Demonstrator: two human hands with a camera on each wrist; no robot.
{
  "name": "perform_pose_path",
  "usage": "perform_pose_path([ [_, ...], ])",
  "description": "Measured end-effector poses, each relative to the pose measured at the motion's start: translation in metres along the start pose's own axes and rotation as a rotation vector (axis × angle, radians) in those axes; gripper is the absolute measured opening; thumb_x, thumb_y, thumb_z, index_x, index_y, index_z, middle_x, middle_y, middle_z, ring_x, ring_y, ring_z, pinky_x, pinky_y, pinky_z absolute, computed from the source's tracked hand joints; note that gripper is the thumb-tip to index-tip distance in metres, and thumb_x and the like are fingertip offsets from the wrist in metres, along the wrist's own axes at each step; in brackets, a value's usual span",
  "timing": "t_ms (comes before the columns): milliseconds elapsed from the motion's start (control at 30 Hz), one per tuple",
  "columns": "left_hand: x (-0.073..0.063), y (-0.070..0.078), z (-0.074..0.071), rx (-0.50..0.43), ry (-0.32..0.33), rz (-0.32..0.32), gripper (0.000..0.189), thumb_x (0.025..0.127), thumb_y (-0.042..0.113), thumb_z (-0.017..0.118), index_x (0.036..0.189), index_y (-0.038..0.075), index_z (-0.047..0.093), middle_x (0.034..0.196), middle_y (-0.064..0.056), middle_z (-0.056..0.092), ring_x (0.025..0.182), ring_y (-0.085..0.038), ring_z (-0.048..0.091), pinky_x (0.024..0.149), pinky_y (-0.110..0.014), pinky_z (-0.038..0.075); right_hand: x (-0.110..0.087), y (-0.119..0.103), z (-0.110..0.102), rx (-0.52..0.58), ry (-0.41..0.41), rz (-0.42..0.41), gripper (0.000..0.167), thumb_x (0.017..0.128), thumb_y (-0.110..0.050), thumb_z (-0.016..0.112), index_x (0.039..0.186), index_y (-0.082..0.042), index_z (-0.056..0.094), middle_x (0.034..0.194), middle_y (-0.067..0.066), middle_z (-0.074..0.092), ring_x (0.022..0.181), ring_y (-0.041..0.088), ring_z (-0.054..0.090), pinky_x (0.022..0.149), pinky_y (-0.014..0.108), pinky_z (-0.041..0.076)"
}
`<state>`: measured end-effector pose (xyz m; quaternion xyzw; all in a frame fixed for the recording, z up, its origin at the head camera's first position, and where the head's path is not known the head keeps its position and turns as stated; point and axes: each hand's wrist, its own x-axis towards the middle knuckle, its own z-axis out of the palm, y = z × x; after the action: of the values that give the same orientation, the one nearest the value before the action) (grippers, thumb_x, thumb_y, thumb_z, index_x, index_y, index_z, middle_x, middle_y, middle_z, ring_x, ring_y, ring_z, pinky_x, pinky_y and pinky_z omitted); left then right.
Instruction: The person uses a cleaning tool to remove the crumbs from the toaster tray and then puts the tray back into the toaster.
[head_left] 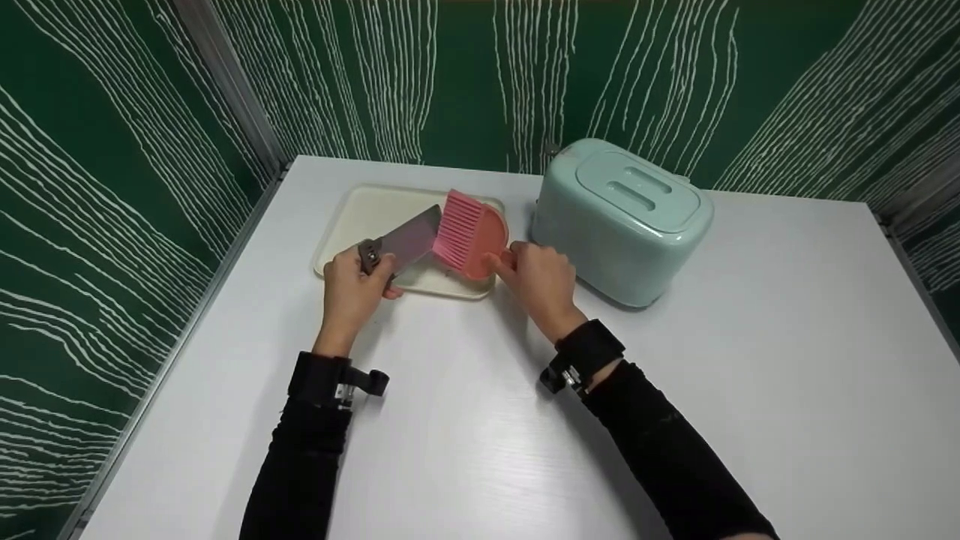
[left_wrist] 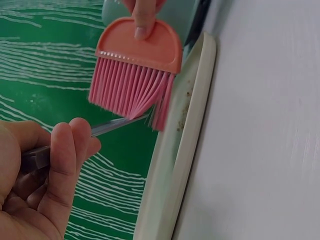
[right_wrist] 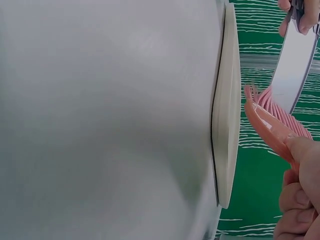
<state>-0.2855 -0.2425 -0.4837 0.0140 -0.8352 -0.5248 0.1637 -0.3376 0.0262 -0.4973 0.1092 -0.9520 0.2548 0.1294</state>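
My left hand grips the dark handle of a cleaver-like knife with a broad, flat metal blade. In the right wrist view, the blade slants downward from the fingers. My right hand holds a small orange brush, thumb on its flat body. Its pink bristles press against the blade near its far end, some splayed to one side. Both tools are above a cream tray. Small brown crumbs lie along the tray's inner edge in the left wrist view.
A mint-green toaster stands on the white table, just right of the tray. Behind and to the left rise green panels with white wavy lines. Black camera bands circle both wrists.
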Motion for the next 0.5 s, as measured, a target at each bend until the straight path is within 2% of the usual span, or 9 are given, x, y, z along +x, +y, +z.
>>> perform_pose_path([
  [233,0.0000,0.0035,-0.0005,-0.008,-0.007,0.003,0.016,0.101,0.012,0.068,0.088,0.003,0.068,0.077,-0.028,0.075,0.049,-0.003,0.069,0.049,-0.019,0.055,0.0023,0.0016,-0.0043,0.013,-0.009,0.039,0.059,0.099,-0.058,0.072,0.065,-0.021,0.042,0.060,-0.005,0.037,0.058,0.016,0.038,0.055,0.032,0.025],
  [500,-0.0013,0.0060,-0.0002,0.012,-0.015,0.020,0.016,0.102,0.013,0.068,0.089,0.003,0.070,0.073,-0.018,0.076,0.050,-0.005,0.070,0.049,-0.020,0.054,0.0034,0.0088,-0.0033,0.014,0.010,0.056,0.059,0.099,-0.059,0.071,0.065,-0.021,0.042,0.060,-0.004,0.038,0.059,0.017,0.040,0.055,0.033,0.027],
])
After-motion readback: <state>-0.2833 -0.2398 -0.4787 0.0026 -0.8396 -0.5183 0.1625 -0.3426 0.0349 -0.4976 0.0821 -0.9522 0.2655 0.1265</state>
